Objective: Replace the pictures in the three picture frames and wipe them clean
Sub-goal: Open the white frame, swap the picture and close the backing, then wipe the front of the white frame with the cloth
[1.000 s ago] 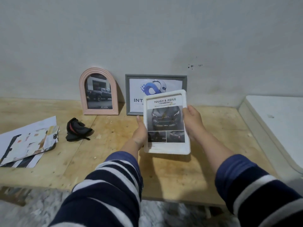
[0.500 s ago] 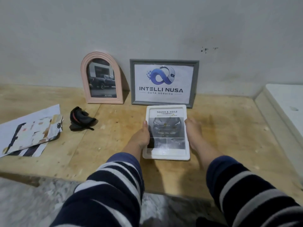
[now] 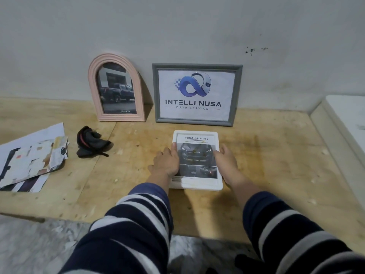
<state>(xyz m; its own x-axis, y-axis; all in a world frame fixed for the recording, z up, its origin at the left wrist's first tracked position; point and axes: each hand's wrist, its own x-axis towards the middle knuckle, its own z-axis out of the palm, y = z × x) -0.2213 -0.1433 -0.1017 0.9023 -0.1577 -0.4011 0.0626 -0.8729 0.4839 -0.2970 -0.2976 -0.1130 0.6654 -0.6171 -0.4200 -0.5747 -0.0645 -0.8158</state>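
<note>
Lying flat at centre frame, the white frame (image 3: pixel 196 161) rests face up on the wooden table (image 3: pixel 276 155), printed car picture showing. The left hand (image 3: pixel 167 163) grips its left edge, thumb over the front; the right hand (image 3: pixel 227 165) cups the right edge, fingers hidden beside it. Both sides held, probably to steady it flat for wiping or to stand it up.

Upper centre: the pink arched frame (image 3: pixel 116 89) and grey frame (image 3: pixel 196 94) lean upright against the wall (image 3: pixel 177 26), just beside each other, pictures facing out, likely parked there as finished.

Left of centre: a dark cloth (image 3: pixel 90 142) lies crumpled, within reach. Far left: loose paper sheets (image 3: pixel 29 159), apparently spare or discarded pictures.
</note>
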